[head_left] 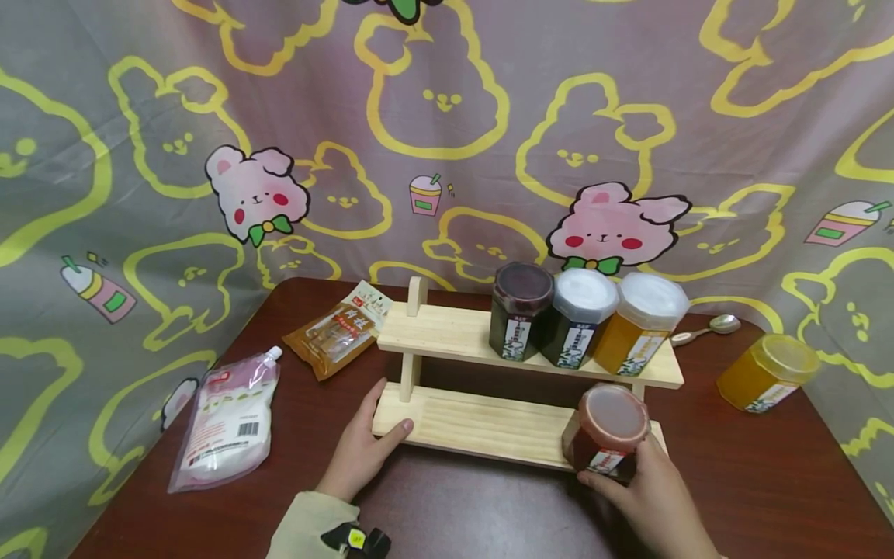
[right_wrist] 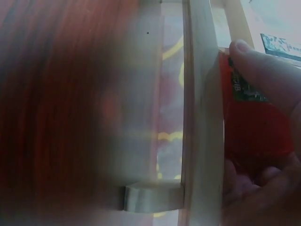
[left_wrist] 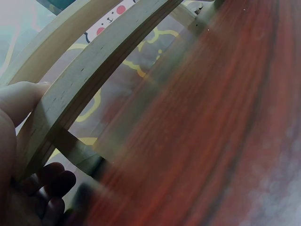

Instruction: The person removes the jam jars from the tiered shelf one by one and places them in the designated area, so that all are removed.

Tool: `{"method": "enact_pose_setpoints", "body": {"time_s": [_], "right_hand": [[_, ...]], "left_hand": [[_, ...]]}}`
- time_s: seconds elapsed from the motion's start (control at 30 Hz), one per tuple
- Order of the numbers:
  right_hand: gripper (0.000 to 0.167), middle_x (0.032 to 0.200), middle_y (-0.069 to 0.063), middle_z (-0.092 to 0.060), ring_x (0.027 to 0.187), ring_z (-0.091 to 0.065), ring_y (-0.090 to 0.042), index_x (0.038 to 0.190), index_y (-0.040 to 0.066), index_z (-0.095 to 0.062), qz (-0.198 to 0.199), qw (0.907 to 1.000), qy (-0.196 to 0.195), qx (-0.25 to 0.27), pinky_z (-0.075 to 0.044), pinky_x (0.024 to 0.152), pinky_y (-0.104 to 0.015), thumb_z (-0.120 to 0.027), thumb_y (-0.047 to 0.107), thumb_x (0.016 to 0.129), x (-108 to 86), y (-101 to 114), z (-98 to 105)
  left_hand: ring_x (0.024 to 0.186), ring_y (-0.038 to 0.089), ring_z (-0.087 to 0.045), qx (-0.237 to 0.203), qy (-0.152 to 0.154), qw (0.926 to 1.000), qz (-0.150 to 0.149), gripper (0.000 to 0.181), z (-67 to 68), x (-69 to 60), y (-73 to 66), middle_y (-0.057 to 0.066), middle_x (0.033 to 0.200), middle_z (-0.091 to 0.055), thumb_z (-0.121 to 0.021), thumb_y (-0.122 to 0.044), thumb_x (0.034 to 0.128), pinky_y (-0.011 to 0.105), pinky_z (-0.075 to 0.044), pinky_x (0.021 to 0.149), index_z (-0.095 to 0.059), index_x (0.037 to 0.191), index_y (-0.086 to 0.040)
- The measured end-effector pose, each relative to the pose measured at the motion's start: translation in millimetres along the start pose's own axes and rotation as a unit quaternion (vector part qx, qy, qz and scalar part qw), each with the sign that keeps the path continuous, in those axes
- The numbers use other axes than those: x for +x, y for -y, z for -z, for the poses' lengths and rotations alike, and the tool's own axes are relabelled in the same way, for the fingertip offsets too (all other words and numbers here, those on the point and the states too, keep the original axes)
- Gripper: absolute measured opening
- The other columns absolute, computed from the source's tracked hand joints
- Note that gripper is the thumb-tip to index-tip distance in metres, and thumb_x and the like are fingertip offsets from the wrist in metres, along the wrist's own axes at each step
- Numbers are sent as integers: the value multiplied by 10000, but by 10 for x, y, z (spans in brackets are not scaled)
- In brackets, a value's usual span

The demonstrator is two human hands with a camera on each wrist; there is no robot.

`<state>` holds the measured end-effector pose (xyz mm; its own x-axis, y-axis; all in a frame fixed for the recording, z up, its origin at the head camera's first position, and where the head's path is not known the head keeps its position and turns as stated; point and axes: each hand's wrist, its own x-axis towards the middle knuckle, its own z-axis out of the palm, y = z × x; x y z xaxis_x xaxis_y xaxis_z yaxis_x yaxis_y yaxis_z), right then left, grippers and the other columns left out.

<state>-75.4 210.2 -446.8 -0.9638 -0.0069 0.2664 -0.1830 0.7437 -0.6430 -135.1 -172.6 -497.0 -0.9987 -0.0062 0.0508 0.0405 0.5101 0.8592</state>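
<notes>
A two-tier wooden rack [head_left: 482,425] stands on the table. At the left end of its lower board my left hand [head_left: 363,449] grips the edge; in the left wrist view the thumb [left_wrist: 24,100] lies on one side of the wood and curled fingers on the other. My right hand [head_left: 653,485] holds a red jar [head_left: 604,427] at the right part of the lower board. The right wrist view has the thumb and fingers around the red jar [right_wrist: 258,125], beside the board edge [right_wrist: 204,117]. On the upper board stand a dark-lidded jar [head_left: 520,310], a white-lidded dark jar [head_left: 581,318] and a white-lidded amber jar [head_left: 639,322].
An amber jar [head_left: 768,373] stands right of the rack, near a metal spoon [head_left: 707,330]. To the left lie a brown food packet [head_left: 338,330] and a white spouted pouch [head_left: 230,419]. A patterned curtain [head_left: 482,178] hangs behind the table.
</notes>
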Motion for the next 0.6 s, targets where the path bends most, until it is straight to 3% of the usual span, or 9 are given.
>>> {"method": "enact_pose_setpoints", "body": {"time_s": [0.17,0.2,0.27,0.43,0.6], "right_hand": [[823,1194,-158,-643,1095,-593,-312,1306,13,-535,320,9993,-176,115,-351,945,-156,-967,175,626,24,-1,-68],[813,1180,-151,-649,1080,-598,-309,1293,13,-547,396,9989,-233,103,-337,930,-132,-971,167,616,27,-4,-82],[807,1165,-145,-650,1064,-593,-310,1277,13,-562,516,9981,-333,56,-348,932,-181,-976,158,600,31,-6,-108],[843,1174,-171,-626,1074,-536,-350,1283,-1,-557,679,9965,-491,-49,-381,909,-462,-982,144,570,26,4,-151],[815,1125,-183,-650,1053,-527,-378,1237,-4,-585,831,9942,-664,-178,-374,896,-478,-985,141,542,26,12,-191]], "left_hand": [[1414,367,-385,3,4,10000,-13,909,2,3,3,193,1560,-392,-761,-421,888,588,-312,1128,-271,1587,-109],[1414,367,-385,2,2,10000,-18,909,2,2,4,192,1559,-393,-761,-422,888,588,-313,1127,-270,1587,-110],[1414,367,-385,9,-12,10000,-24,907,3,1,5,191,1560,-393,-761,-422,888,589,-313,1127,-272,1587,-112],[1420,366,-377,7,-3,10000,-33,909,5,0,2,189,1565,-386,-759,-423,890,589,-307,1131,-270,1588,-108],[1423,363,-372,10,4,10000,-33,907,4,-1,-2,187,1566,-385,-759,-418,891,585,-307,1133,-269,1587,-105]]}}
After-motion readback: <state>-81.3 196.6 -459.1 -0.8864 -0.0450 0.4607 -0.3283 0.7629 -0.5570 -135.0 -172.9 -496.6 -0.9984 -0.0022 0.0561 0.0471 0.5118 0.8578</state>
